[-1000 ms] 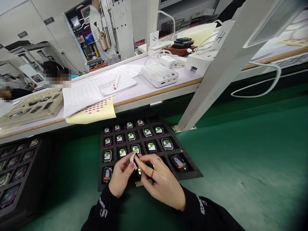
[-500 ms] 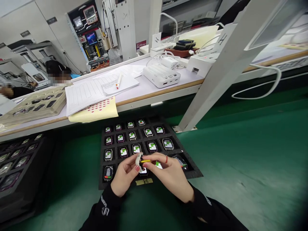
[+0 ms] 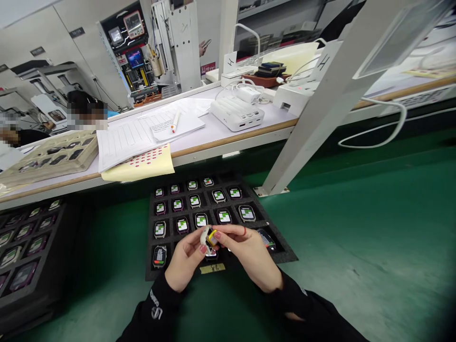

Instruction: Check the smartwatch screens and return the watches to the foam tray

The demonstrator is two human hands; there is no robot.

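Head view, left hand: left hand (image 3: 185,261) pinching the white watch case (image 3: 204,241) between thumb and fingers; grip narrow, case held tilted
Head view, right hand: right hand (image 3: 251,256) pinching the small yellow piece (image 3: 213,237) at the case's open side; thumb and finger close together; whether piece and case are joined, cannot tell
Case position: in the air above the near part of the black foam tray (image 3: 287,256), between both hands
Foam tray: on the green floor (image 3: 374,237); rows of compartments with lit watches (image 3: 246,213), most screens green and white; near-left watch (image 3: 159,256) shows text over a red-green bar; tape label (image 3: 213,269) on near edge
Left side: stacked foam trays (image 3: 57,285), more watches in the top one
Bench: bench (image 3: 276,116) beyond the tray; papers (image 3: 124,137), pen (image 3: 175,122) on top; white charger box (image 3: 237,114) right of them; yellow sheet (image 3: 140,164) overhanging the edge
Background: co-workers at upper left, partly blurred
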